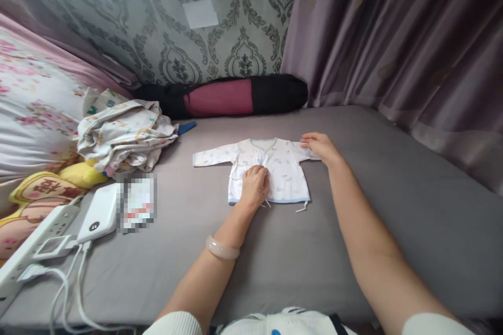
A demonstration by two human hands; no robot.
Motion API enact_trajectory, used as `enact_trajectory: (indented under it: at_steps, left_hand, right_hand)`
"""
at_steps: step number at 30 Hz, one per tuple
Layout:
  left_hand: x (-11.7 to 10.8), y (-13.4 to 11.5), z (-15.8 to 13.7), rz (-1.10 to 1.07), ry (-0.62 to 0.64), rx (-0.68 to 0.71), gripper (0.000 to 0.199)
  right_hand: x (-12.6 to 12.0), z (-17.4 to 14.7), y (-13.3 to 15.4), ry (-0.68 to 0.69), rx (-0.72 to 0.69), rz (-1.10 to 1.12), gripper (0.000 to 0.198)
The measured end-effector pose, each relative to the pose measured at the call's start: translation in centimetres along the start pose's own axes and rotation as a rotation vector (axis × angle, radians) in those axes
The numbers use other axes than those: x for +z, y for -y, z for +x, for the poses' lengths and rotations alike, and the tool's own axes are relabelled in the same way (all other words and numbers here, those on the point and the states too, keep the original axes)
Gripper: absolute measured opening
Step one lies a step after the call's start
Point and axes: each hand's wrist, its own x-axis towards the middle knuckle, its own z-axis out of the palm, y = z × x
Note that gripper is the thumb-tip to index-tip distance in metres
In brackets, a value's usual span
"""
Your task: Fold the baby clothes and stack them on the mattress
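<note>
A small white baby shirt (286,172) with pale blue trim and a faint print lies spread on the grey sheet, its neckline away from me. Thin white ties stick out below its hem. My left hand (255,186) rests on the middle of the shirt front, its fingers curled together; what they hold, if anything, is hidden. Over the right-hand sleeve lies my right hand (319,147), fingers stretched out and slightly apart, covering part of that sleeve. The other sleeve (212,156) extends flat to the left.
The grey-sheeted bed (176,251) spreads around the shirt. At left are a crumpled printed cloth (126,131), a yellow plush (39,199), a white power bank (101,212), a power strip (39,246) and cables (80,282). A black-and-maroon roll (220,97) lies along the wall.
</note>
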Motion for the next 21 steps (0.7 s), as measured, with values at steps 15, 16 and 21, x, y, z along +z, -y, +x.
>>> enact_trajectory:
  at_steps: [15,16,21]
  left_hand:
    - [-0.8,-0.5,1.9,0.212,0.089,0.021,0.022]
    - [-1.0,-0.5,2.4,0.219,0.083,0.030,0.023]
    - [-0.4,-0.8,6.1,0.167,0.080,0.074,0.026]
  right_hand:
    - [-2.0,0.7,-5.5,-0.451,0.295,-0.553,0.051]
    - [-2.0,0.8,-5.6,-0.453,0.305,-0.571,0.050]
    - [-2.2,1.6,-6.7,-0.481,0.322,-0.638,0.048]
